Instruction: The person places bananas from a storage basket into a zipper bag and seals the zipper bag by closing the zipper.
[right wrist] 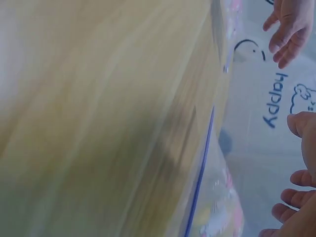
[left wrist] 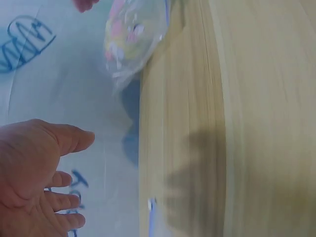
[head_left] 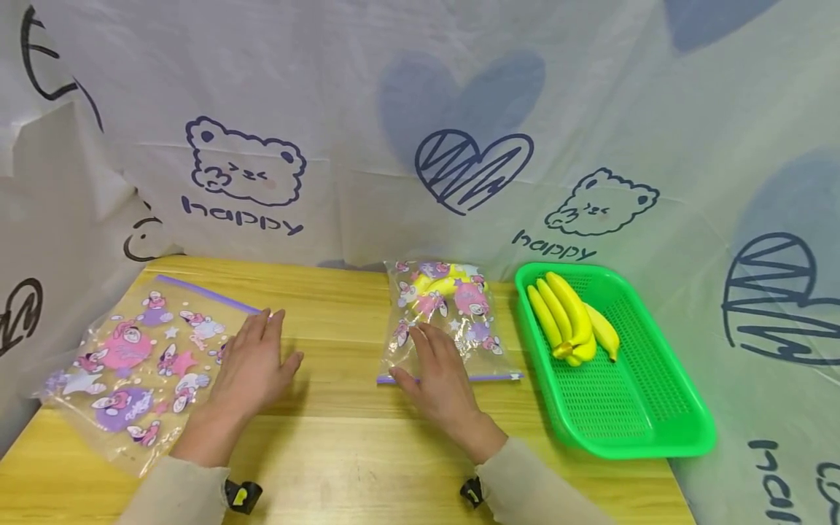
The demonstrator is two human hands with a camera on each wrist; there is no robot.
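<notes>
A clear zip bag [head_left: 453, 321] printed with pink and purple cartoon figures lies at the table's middle, yellow bananas [head_left: 438, 281] showing inside its far end. Its purple zip strip [head_left: 453, 378] runs along the near edge. My right hand [head_left: 442, 375] hovers over this near edge, fingers spread and relaxed, gripping nothing. On the left, a second printed zip bag [head_left: 141, 364] lies flat, its purple zip [head_left: 203, 293] at the far side. Over that bag's right side hangs my left hand [head_left: 252, 368], fingers extended. Both wrist views show the hands raised above the tabletop.
A green plastic basket [head_left: 676, 394] stands at the right with several bananas [head_left: 564, 317] in its far left part. White cloth [head_left: 367, 87] with bear and heart drawings hangs behind the wooden table [head_left: 348, 452] and along its sides.
</notes>
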